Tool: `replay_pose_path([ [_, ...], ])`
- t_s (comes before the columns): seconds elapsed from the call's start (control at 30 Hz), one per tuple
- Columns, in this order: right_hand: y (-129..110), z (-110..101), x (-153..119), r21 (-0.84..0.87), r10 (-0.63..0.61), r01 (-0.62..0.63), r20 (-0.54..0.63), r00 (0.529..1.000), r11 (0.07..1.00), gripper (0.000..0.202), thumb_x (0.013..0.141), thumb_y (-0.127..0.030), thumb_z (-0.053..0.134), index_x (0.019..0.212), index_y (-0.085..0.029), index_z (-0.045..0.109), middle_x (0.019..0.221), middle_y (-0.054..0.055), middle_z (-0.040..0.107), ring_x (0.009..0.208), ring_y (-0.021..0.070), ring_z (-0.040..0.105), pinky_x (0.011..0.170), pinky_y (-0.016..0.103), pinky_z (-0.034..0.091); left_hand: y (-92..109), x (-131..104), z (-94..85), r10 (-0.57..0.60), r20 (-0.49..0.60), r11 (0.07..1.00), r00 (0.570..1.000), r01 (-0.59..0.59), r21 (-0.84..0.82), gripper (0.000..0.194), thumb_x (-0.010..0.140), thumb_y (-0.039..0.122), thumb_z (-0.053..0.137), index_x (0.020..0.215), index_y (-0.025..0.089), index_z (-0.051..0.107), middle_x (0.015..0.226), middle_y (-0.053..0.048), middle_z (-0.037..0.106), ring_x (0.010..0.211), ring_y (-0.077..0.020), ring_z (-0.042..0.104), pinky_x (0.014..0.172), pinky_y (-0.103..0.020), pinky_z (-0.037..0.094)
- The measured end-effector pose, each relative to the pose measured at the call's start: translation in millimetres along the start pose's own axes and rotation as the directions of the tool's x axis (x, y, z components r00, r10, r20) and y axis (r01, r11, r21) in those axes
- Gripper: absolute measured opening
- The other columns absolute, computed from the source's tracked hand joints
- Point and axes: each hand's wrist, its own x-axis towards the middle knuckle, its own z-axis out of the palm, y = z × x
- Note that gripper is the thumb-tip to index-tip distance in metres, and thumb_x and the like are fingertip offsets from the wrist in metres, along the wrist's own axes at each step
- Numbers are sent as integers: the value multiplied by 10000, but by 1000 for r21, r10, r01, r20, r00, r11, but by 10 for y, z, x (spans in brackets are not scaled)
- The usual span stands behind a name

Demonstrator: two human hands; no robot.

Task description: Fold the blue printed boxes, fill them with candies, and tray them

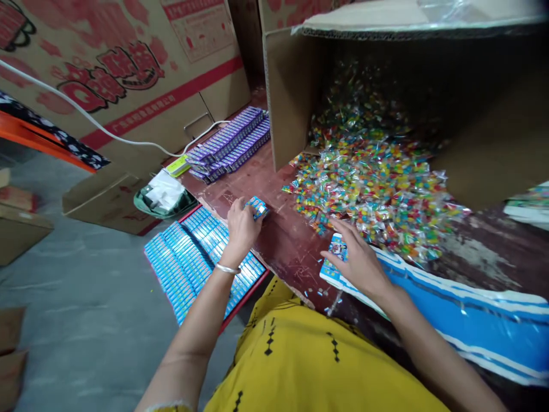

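Note:
My left hand [243, 230] is closed around a small blue printed box [258, 208] just above the table's front edge. A bracelet sits on that wrist. Over the end of a row of flat blue cartons [333, 260], my right hand [358, 260] has its thumb and fingers apart and holds nothing visible. Its fingertips are close to a heap of small clear packets of colourful candy [364, 177], which spills from a cardboard box [291, 91] lying on its side. Whether the right fingers touch the top carton, I cannot tell.
Left of my body, a red-edged tray [253, 284] holds rows of blue boxes [180, 263]. Purple boxes [231, 143] are stacked at the back of the red table [283, 229]. Beside them are a green bag [160, 197], a white cable [141, 143] and a large printed carton [128, 74].

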Motion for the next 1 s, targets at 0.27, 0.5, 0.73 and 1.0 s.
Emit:
replay_pose_path([
  [0.27, 254, -130, -178, -57, 98, -99, -11, 995, 993, 562, 882, -371, 611, 1402, -266, 423, 1376, 103, 520, 1249, 301, 528, 1013, 467, 473, -7, 81, 92, 10, 7, 994, 1000, -10, 109, 256, 808, 345, 653, 951, 145, 585, 1050, -149, 633, 1008, -315, 602, 893, -446, 451],
  [0.5, 415, -269, -155, -172, 178, -187, -69, 982, 967, 267, 951, -302, 489, 1147, -215, 650, 1128, 89, 643, 1036, 256, 623, 873, 385, 515, 344, -299, 115, 150, -123, 974, 981, -168, -154, 593, 712, 358, 778, 1187, 153, 488, 1404, -201, 428, 1345, -357, 386, 1094, -529, 341],
  [0.73, 417, -125, 50, -456, 188, -156, 26, 982, 876, 222, 929, -286, 527, 931, -225, 741, 1027, 95, 637, 1004, 277, 560, 788, 375, 490, 1100, -953, 449, 447, 165, 849, 879, -359, -387, 749, 601, 423, 854, 1200, 162, 486, 1441, -184, 431, 1425, -361, 293, 1162, -562, 267],
  [1.0, 323, -155, 93, -246, 119, -128, -53, 991, 961, 137, 896, -275, 584, 943, -223, 701, 985, 82, 652, 980, 264, 576, 814, 377, 480, 1163, -928, 424, 430, 191, 845, 882, -318, -429, 790, 611, 334, 858, 1280, 165, 474, 1415, -176, 472, 1395, -369, 349, 1142, -582, 288],
])
